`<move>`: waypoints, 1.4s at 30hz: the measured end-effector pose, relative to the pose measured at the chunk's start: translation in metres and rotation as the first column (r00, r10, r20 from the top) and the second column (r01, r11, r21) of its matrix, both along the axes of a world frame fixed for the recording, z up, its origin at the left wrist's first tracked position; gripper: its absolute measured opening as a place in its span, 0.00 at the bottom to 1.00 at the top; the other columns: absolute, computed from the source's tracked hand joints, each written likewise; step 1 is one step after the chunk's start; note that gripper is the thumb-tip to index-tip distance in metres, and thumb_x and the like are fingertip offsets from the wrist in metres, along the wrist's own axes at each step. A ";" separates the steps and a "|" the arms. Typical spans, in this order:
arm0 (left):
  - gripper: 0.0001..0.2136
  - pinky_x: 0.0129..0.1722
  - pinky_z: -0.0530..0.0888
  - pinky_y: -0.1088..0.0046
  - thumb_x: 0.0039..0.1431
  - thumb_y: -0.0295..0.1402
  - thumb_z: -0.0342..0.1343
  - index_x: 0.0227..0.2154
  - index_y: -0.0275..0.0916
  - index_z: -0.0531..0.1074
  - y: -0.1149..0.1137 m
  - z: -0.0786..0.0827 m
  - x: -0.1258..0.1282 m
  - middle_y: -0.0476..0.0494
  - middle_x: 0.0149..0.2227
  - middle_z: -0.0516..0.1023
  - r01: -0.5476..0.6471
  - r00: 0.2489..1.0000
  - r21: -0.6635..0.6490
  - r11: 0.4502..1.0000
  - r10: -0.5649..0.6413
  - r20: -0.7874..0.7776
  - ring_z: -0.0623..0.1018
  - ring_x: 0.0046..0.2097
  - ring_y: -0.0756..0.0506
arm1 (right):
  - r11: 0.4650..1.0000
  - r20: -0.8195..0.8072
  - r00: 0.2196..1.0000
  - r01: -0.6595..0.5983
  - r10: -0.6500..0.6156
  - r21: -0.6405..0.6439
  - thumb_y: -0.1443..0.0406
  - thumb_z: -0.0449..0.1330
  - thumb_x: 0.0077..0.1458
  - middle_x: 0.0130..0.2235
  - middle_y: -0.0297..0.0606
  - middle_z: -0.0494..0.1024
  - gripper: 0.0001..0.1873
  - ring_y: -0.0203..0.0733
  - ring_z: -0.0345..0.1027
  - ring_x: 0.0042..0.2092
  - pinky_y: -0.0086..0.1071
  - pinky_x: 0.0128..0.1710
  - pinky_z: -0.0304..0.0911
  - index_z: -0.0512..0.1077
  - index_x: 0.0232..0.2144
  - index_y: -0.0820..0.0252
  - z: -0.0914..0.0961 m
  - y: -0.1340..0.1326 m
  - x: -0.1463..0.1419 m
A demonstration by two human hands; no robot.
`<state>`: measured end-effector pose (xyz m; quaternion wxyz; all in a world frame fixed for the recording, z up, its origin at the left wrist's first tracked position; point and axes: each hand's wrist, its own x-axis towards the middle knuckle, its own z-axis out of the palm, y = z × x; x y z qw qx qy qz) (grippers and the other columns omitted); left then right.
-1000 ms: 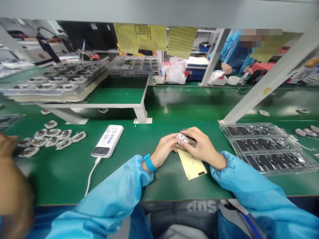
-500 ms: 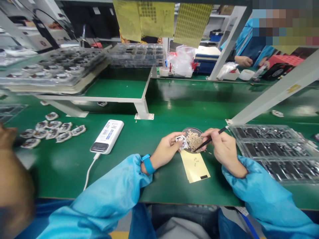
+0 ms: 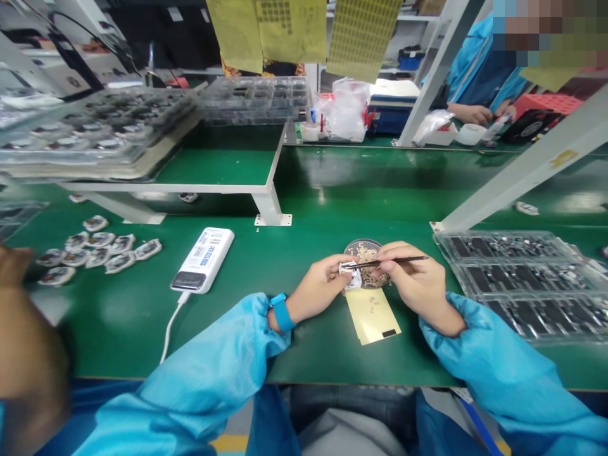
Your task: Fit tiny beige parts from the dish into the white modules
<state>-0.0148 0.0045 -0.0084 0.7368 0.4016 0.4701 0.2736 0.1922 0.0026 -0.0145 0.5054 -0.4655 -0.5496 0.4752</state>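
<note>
Green bench (image 3: 313, 348): dish (image 3: 356, 244), prob. flakes (image 3: 365, 252); L hand (image 3: 316, 294) white part (image 3: 350, 277), R hand (image 3: 418, 282) tweezers (image 3: 399, 259).

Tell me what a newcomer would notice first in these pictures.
The eye goes first to the centre, where the left hand, wearing a blue wristband, pinches a small white part and the right hand brings a thin black tool to it above a round mesh dish. Clear trays of dark parts lie to the right, and a white power bank to the left.
</note>
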 end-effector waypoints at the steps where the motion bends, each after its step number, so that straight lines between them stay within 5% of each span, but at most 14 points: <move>1: 0.18 0.32 0.72 0.76 0.61 0.34 0.60 0.52 0.33 0.73 0.000 0.000 0.000 0.40 0.40 0.80 0.007 1.000 -0.001 1.000 -0.007 0.007 0.77 0.37 0.48 | 1.000 0.000 1.000 0.004 -0.004 -0.018 0.66 0.65 0.60 0.40 0.40 0.80 0.02 0.39 0.78 0.34 0.32 0.33 0.79 0.79 0.36 0.57 0.001 0.000 -0.001; 6: 0.19 0.33 0.72 0.74 0.63 0.36 0.58 0.55 0.36 0.73 -0.006 -0.006 0.000 0.39 0.43 0.80 0.058 0.995 0.084 0.995 -0.051 -0.082 0.77 0.37 0.48 | 0.959 -0.092 0.982 0.135 -0.162 -0.248 0.60 0.67 0.58 0.32 0.37 0.80 0.08 0.39 0.79 0.28 0.30 0.30 0.79 0.76 0.33 0.58 0.003 0.002 -0.005; 11: 0.18 0.34 0.71 0.74 0.65 0.37 0.56 0.56 0.39 0.74 -0.011 -0.009 0.000 0.44 0.37 0.79 0.160 0.950 0.189 0.969 -0.100 -0.295 0.72 0.33 0.49 | 0.902 -0.231 0.946 0.114 -0.226 -0.417 0.56 0.68 0.57 0.31 0.36 0.81 0.12 0.40 0.79 0.28 0.33 0.28 0.79 0.74 0.34 0.59 -0.001 0.008 -0.002; 18: 0.17 0.34 0.72 0.76 0.66 0.39 0.55 0.54 0.37 0.72 -0.005 -0.008 -0.003 0.43 0.39 0.78 0.047 0.991 0.122 0.991 -0.031 -0.128 0.74 0.36 0.49 | 0.957 -0.091 0.971 0.198 -0.221 -0.210 0.58 0.67 0.59 0.30 0.36 0.78 0.10 0.39 0.76 0.25 0.32 0.26 0.78 0.74 0.32 0.59 0.011 0.011 0.006; 25: 0.17 0.33 0.72 0.75 0.66 0.39 0.56 0.53 0.36 0.73 -0.004 -0.007 -0.002 0.42 0.40 0.78 0.020 0.993 0.119 0.993 -0.006 -0.115 0.74 0.36 0.48 | 0.999 0.000 0.999 0.045 -0.045 -0.012 0.66 0.64 0.60 0.35 0.39 0.77 0.01 0.40 0.76 0.30 0.35 0.27 0.77 0.76 0.35 0.58 0.004 0.005 0.009; 33: 0.17 0.34 0.71 0.73 0.67 0.41 0.54 0.54 0.40 0.74 -0.007 -0.011 -0.004 0.42 0.40 0.78 0.049 0.972 0.203 0.978 0.001 -0.235 0.73 0.36 0.48 | 0.934 0.242 0.970 -0.109 0.025 0.341 0.76 0.66 0.54 0.35 0.39 0.80 0.12 0.43 0.75 0.38 0.39 0.37 0.73 0.77 0.38 0.57 0.012 0.006 0.010; 38: 0.17 0.36 0.72 0.72 0.68 0.42 0.52 0.54 0.40 0.75 -0.004 -0.006 -0.006 0.44 0.38 0.79 0.055 0.966 0.215 0.975 0.003 -0.259 0.74 0.32 0.49 | 0.953 0.219 0.975 -0.103 0.040 0.285 0.74 0.66 0.55 0.35 0.39 0.80 0.09 0.42 0.76 0.38 0.37 0.37 0.72 0.78 0.37 0.58 0.012 0.005 0.009; 42: 0.18 0.36 0.72 0.72 0.68 0.42 0.52 0.53 0.38 0.76 -0.001 -0.005 -0.007 0.44 0.40 0.80 0.022 0.968 0.213 0.977 0.032 -0.248 0.73 0.30 0.50 | 1.000 0.068 0.997 -0.030 0.030 0.001 0.67 0.65 0.60 0.36 0.39 0.80 0.01 0.40 0.76 0.36 0.35 0.34 0.74 0.78 0.34 0.57 0.005 0.010 0.012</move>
